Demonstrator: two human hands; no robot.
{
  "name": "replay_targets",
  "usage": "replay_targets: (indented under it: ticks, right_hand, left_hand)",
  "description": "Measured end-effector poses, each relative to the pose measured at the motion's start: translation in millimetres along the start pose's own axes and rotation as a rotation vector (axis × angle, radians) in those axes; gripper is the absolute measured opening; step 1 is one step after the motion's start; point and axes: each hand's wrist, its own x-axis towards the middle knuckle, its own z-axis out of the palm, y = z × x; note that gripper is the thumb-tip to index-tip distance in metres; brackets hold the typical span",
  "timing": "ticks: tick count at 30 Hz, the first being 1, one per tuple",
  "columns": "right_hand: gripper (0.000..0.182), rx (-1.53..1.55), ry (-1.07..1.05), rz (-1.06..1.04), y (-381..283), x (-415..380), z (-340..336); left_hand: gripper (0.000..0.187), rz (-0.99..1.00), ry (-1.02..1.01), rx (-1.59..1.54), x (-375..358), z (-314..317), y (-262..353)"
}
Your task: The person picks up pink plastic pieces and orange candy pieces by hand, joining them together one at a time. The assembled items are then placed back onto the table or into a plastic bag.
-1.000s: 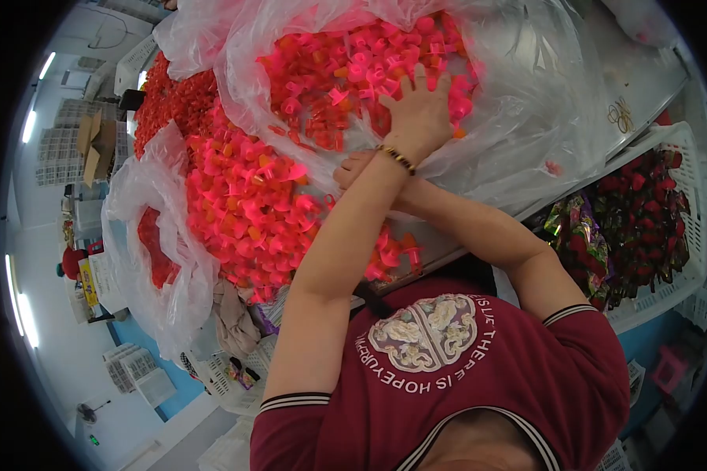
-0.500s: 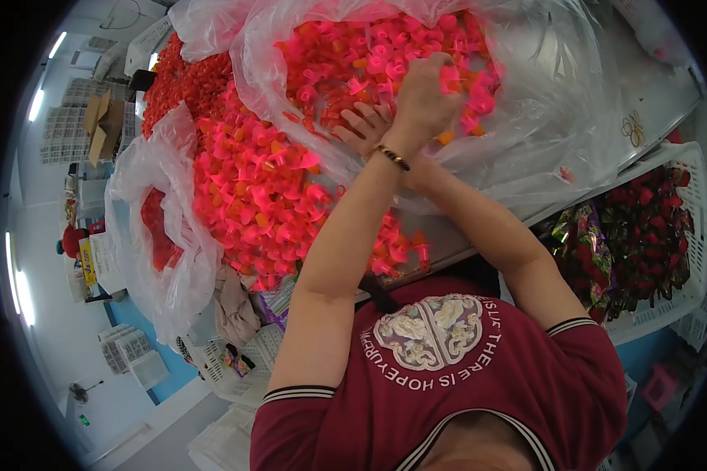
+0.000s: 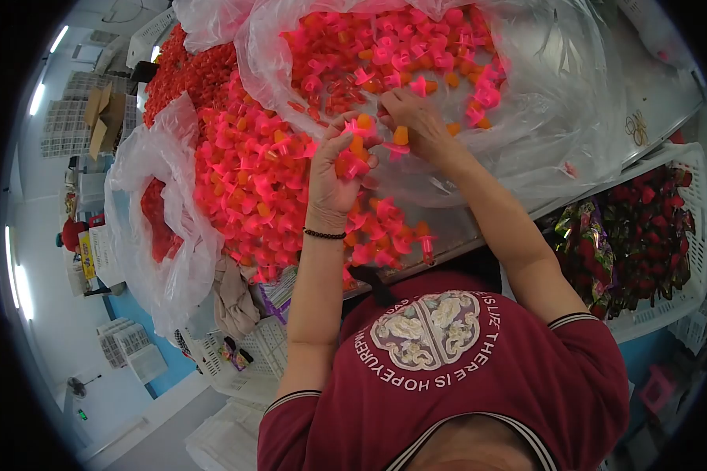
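My left hand [image 3: 334,180], with a dark bead bracelet on the wrist, is turned palm up, its fingers curled around several small pink plastic pieces with orange tips [image 3: 353,161]. Just to its right, my right hand [image 3: 418,122] has its fingers bent inward. Another pink piece with an orange tip [image 3: 399,141] sticks out at its palm side and appears to be held there. Beyond both hands, a clear plastic bag [image 3: 562,118] lies spread open with many similar pieces [image 3: 401,47] in it. A large heap of them [image 3: 251,180] lies to the left.
A pile of small red pieces [image 3: 188,78] lies at the far left of the table. Another plastic bag [image 3: 173,290] hangs at its left edge. A white crate [image 3: 695,235] of dark red artificial roses [image 3: 652,235] stands at the right. Rubber bands [image 3: 636,128] lie on the metal tabletop.
My forearms were crossed over the bag and are now uncrossed. My left hand has come back leftward with several pieces in it; my right hand has moved right and up.
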Motion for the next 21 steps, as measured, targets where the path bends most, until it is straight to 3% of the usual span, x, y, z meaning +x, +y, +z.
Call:
replay_targets:
  ticks: [2, 9, 11, 14, 19, 21]
  right_hand:
    - [0.014, 0.037, 0.176, 0.070, 9, 5, -1]
    - [0.022, 0.210, 0.348, -0.025, 14, 9, -17]
    - [0.027, 0.777, 0.106, 0.163, 9, 8, -13]
    - [0.026, 0.978, -0.020, 0.204, -6, 7, -19]
    - [0.027, 0.914, -0.083, 0.180, -13, 6, -24]
    - [0.027, 0.867, -0.079, 0.152, -13, 5, -20]
  left_hand:
    - [0.037, 0.012, -0.002, 0.041, 0, 5, -5]
    - [0.041, 0.100, 0.033, 0.261, 8, 16, -20]
    - [0.040, 0.134, 0.051, 0.238, 11, 15, -21]
    - [0.041, 0.180, 0.084, 0.211, 11, 14, -19]
    - [0.044, 0.260, 0.099, 0.329, 11, 11, -18]
    - [0.046, 0.278, 0.138, 0.560, 9, 12, -17]
